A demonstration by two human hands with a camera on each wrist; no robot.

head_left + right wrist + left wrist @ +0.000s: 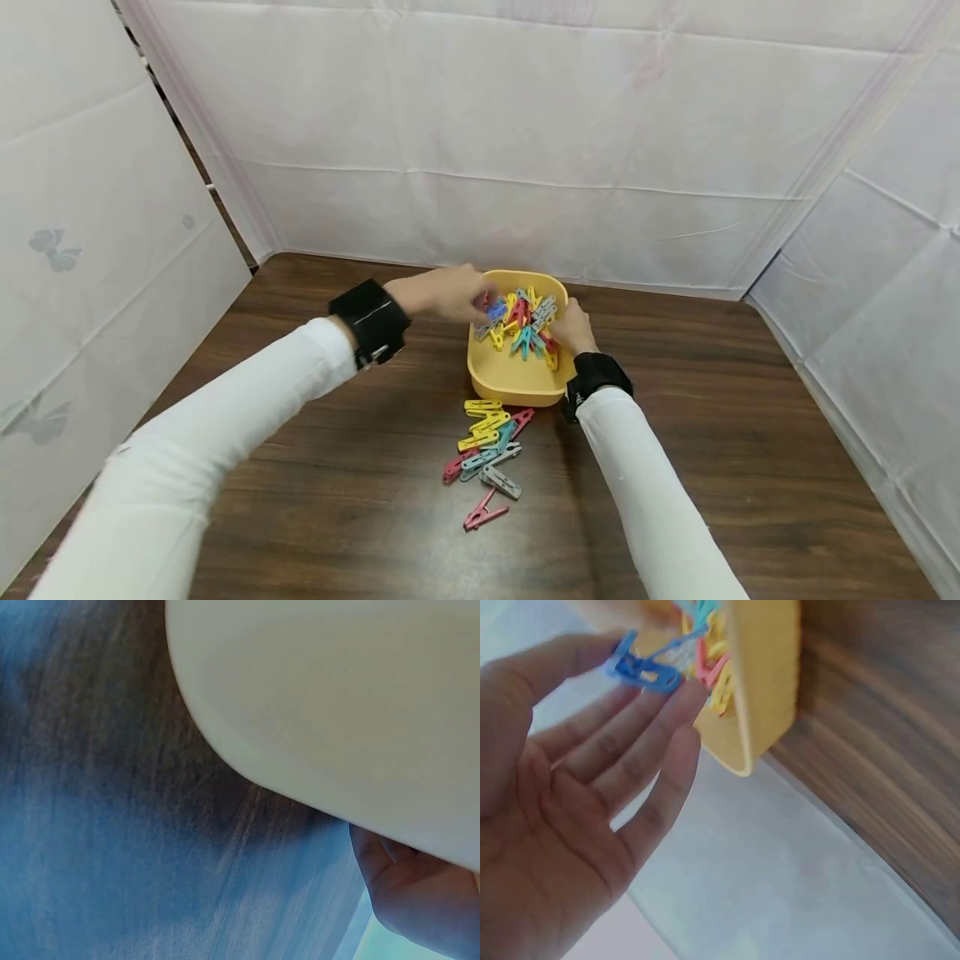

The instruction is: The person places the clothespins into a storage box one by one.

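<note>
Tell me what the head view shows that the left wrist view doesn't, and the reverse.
Only the head view shows the right hand at the yellow tub's right rim, and the loose clothespins on the wooden table in front of the tub. Only the left wrist view shows the left hand's open palm, with a blue clothespin pinched at the fingertips. Both show the tub, its coloured pins and the table.

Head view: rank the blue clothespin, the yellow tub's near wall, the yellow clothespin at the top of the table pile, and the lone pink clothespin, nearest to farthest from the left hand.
1. Blue clothespin, at the left hand's fingertips, over the tub.
2. Yellow tub's near wall, below and to the right.
3. Yellow clothespin, top of the pile, just before the tub.
4. Pink clothespin, alone, closest to the person.
</note>
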